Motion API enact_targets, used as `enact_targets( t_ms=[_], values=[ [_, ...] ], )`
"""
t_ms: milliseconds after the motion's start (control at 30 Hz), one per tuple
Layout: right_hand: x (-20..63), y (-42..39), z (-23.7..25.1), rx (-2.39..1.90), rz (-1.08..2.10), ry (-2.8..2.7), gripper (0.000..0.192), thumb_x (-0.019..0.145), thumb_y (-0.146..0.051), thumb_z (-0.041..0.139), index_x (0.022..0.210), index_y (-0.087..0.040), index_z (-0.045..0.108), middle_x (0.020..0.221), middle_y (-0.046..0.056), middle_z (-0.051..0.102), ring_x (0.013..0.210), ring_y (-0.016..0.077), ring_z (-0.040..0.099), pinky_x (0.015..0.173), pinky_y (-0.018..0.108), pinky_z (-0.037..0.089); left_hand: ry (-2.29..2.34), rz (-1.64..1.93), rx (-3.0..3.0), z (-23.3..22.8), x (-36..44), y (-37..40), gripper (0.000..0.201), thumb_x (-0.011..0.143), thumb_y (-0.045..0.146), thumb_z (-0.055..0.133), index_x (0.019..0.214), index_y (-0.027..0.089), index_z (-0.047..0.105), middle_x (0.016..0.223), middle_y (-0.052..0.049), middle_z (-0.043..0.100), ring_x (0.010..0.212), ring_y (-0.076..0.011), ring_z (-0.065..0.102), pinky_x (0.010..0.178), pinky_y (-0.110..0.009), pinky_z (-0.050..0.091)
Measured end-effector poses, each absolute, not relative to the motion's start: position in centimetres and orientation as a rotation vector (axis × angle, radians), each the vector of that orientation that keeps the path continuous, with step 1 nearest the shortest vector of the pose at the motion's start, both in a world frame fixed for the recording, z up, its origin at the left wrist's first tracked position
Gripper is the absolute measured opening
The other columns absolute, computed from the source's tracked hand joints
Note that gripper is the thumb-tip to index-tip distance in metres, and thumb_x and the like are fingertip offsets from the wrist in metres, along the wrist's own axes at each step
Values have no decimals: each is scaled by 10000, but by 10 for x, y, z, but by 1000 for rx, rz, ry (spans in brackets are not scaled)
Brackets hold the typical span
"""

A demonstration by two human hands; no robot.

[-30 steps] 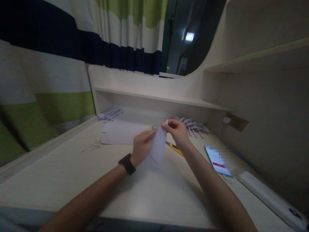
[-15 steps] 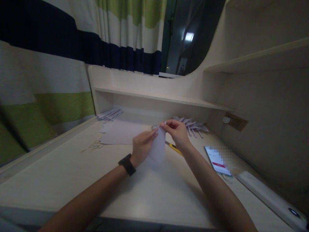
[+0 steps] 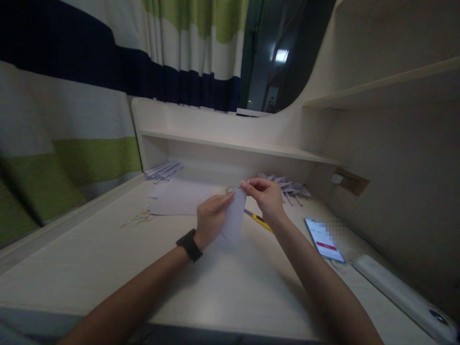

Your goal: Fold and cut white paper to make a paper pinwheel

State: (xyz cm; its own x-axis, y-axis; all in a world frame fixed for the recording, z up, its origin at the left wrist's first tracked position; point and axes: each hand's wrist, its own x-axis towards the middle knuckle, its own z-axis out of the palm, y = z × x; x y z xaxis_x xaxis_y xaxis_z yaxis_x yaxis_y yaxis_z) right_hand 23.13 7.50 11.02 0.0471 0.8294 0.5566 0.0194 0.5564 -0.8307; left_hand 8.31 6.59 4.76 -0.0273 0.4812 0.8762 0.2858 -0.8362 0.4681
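Both my hands hold one folded white paper sheet (image 3: 233, 221) upright above the desk (image 3: 108, 258). My left hand (image 3: 212, 215), with a black watch on its wrist, pinches the sheet's left edge near the top. My right hand (image 3: 264, 197) pinches the top corner from the right. The sheet hangs down between the two hands, its lower tip close to the desk. A yellow-handled cutter (image 3: 259, 220) lies on the desk just behind my right wrist.
Flat white sheets (image 3: 179, 196) lie behind my left hand, with folded paper pieces at the back left (image 3: 163, 170) and back right (image 3: 293, 187). A phone (image 3: 324, 233) and a long white device (image 3: 398, 292) lie at the right. A shelf (image 3: 237, 143) spans the back.
My right hand's fingers have closed further over the sheet's top corner, so the corner tip no longer sticks up. The sheet looks narrower. Both arms have stayed in place.
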Motion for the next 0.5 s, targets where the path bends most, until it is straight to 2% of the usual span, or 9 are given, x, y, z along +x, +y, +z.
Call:
enact_targets(
  t_ms=[500],
  values=[
    [232,72,113,-757,729,-1349,205,580,-339,787,645,-159,712,615,42,682,556,145,593,569,274,474,827,1987,2088,45,83,67,248,863,181,556,1061,258,683,993,-32,708,850,-160,654,762,-274,500]
  ],
)
